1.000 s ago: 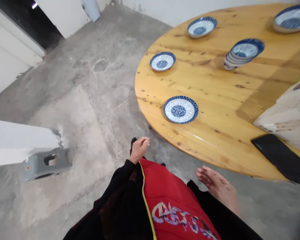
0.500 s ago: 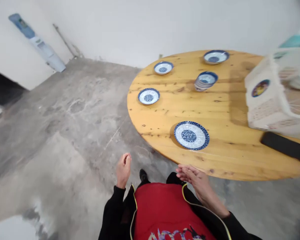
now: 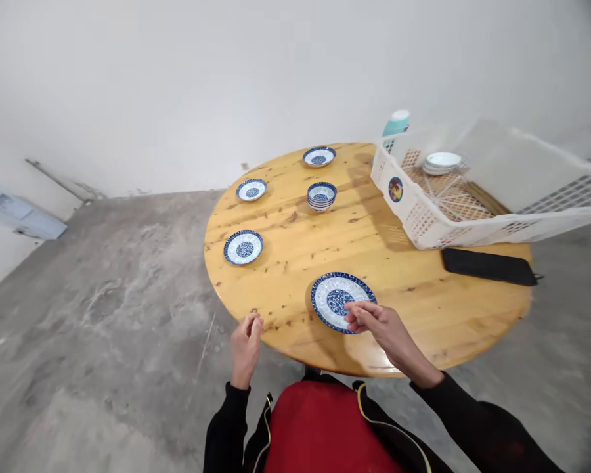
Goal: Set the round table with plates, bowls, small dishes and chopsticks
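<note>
My right hand hovers over the near edge of the large blue-and-white plate, its fingers loosely bent and slightly apart, with nothing seen in them. Whether it touches the plate I cannot tell. Low at the table's left front edge, my left hand is curled closed, and no object shows in it. A smaller patterned plate lies at the left of the round wooden table. Beyond it are another small plate and a shallow dish. A stack of several bowls stands mid-table.
On the right stands a white plastic crate with stacked white dishes and brown sticks inside. A black flat case lies in front of it. Behind the crate is a teal container. Concrete floor spreads to the left.
My view has swung right, bringing the crate fully into sight. My right hand has moved from the table's front edge to over the large plate. My left hand stays curled, now nearer the table.
</note>
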Available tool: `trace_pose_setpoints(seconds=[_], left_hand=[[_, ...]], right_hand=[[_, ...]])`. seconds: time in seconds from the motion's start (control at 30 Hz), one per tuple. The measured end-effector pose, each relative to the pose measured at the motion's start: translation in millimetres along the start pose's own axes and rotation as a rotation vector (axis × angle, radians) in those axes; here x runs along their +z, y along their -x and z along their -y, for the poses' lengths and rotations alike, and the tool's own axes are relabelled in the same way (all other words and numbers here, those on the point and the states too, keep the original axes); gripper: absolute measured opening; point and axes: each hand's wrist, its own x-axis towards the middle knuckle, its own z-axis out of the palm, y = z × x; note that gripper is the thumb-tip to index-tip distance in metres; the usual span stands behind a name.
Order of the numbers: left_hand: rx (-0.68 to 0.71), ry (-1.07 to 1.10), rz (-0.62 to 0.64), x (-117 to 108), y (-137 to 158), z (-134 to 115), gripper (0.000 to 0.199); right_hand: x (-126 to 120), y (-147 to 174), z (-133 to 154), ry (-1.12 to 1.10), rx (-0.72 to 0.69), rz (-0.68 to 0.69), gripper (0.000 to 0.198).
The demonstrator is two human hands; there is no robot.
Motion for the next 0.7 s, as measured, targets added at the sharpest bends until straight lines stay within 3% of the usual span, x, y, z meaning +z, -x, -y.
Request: trace_pose_setpoints(seconds=[0.37, 0.7], left_hand=[[0.086, 0.093, 0.244, 62, -119, -62, 0.026], [0.257, -0.090, 0.356, 129, -296, -111, 0.016]], right_hand=[[-19, -61, 22, 0.049, -0.075, -0.079, 0.051], [-26, -164, 62, 0.149, -0.097, -0.308, 0.037]])
